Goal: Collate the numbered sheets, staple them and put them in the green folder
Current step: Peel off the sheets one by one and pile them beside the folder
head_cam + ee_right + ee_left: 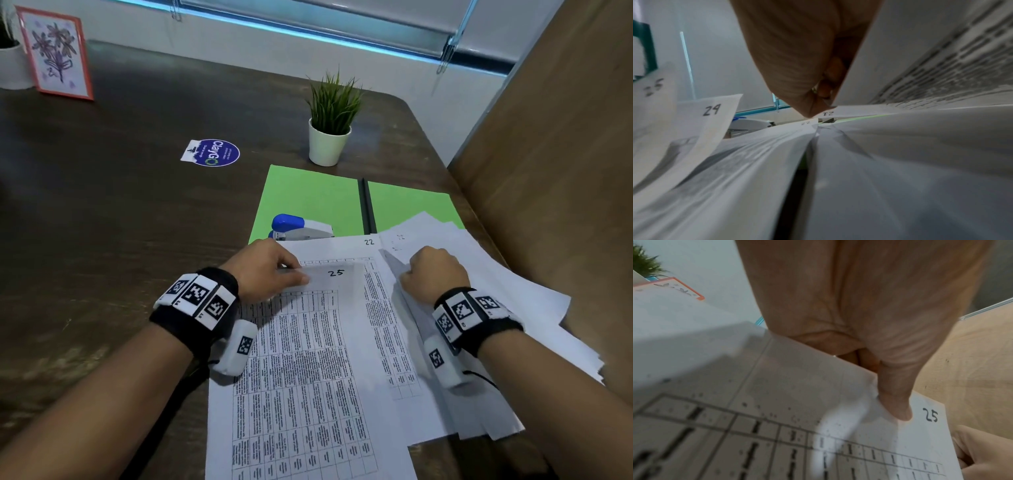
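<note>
Left wrist view shows the left hand pinching the top edge of the sheet marked 25, thumb pressed flat on its face just beside the handwritten number, the other fingers curled behind the paper. From the head camera that sheet lies lengthwise away from the person, its long axis running from the near table edge toward the green folder, and the numbered end is the far end, where the grip is.

The right hand is curled round a lifted sheet at the inner edge of the loose pile; the right wrist view shows its fingertips tucked against that paper, with numbers 21 and 22 readable just beyond them.

The pile lies to the right of the sheet marked 25 and partly over the folder's right half, so the right hand is the nearer one for drawing out whichever sheet is wanted. Sorting looks unfinished, since the pile is fanned unevenly.

Counts: one open folder, lying beyond both hands; one stapler resting on the folder's left leaf, nearer the left hand; two hands, both gripping paper. Sheets cannot be counted exactly; the numbers legible are 21, 22, 24 and 25.
</note>
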`<state>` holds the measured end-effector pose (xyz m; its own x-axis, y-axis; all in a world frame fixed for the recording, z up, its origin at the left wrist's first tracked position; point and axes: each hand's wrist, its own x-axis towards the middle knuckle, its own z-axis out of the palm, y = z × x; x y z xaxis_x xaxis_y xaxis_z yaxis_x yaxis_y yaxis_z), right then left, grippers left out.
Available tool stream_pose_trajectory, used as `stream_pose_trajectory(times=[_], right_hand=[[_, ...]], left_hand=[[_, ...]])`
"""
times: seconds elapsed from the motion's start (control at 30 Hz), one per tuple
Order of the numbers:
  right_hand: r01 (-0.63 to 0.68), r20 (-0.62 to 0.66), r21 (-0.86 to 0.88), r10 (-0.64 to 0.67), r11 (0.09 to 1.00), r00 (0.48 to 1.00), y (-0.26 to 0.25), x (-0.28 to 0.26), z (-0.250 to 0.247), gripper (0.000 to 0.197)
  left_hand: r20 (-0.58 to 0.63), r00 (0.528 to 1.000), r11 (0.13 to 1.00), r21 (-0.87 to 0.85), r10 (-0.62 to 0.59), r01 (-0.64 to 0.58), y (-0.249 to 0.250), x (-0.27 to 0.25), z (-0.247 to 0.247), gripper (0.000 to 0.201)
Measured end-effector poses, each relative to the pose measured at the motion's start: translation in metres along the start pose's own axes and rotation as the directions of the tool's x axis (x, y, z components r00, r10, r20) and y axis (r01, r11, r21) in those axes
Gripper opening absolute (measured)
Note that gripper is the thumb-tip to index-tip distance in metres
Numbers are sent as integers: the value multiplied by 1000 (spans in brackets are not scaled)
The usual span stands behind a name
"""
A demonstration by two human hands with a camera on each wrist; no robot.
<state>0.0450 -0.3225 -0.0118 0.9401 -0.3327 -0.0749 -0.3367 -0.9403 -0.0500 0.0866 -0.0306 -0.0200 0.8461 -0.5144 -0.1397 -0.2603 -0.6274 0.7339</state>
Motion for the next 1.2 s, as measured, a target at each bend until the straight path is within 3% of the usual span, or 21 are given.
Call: stream_pose_trajectory(times=[0.13,0.33,0.6,0.7,0.77,0.87,0.97,1.03,1.1,1.2], right_hand=[[-59,19,79,57,995,998,3,11,4,19],[-111,143,190,84,975,986,24,26,15,25],[-82,106,280,54,956,993,28,20,15,22],[-46,39,344,34,938,999,19,14,13,39],[-65,81,339,40,939,996,7,7,11,50],[-120,157,269,79,956,984,-11,1,11,51],[-178,188,305,124,936,974,-22,-2,12,56],[-190,187,378,126,906,974,-26,-4,12,51],[-154,162,495,83,855,983,-28,-9,11,28],[-152,303,572,-36,806,952,-28,-23,12,20]], left_hand=[[9,1000,1000,-3,-7,7,-1,0,0,18],[5,1000,1000,2,-17,17,-1,1,-1,17],[2,1000,1000,6,-17,17,0,0,0,16],[3,1000,1000,10,-15,15,1,0,0,15],[6,1000,1000,11,-16,16,1,0,0,13],[10,1000,1000,23,-10,10,0,0,0,12],[9,1000,1000,20,-8,8,0,0,0,12],[5,1000,1000,23,-10,10,0,-1,0,11],[5,1000,1000,9,-11,11,0,0,-1,9],[0,1000,1000,5,1,-1,1,0,-2,6]])
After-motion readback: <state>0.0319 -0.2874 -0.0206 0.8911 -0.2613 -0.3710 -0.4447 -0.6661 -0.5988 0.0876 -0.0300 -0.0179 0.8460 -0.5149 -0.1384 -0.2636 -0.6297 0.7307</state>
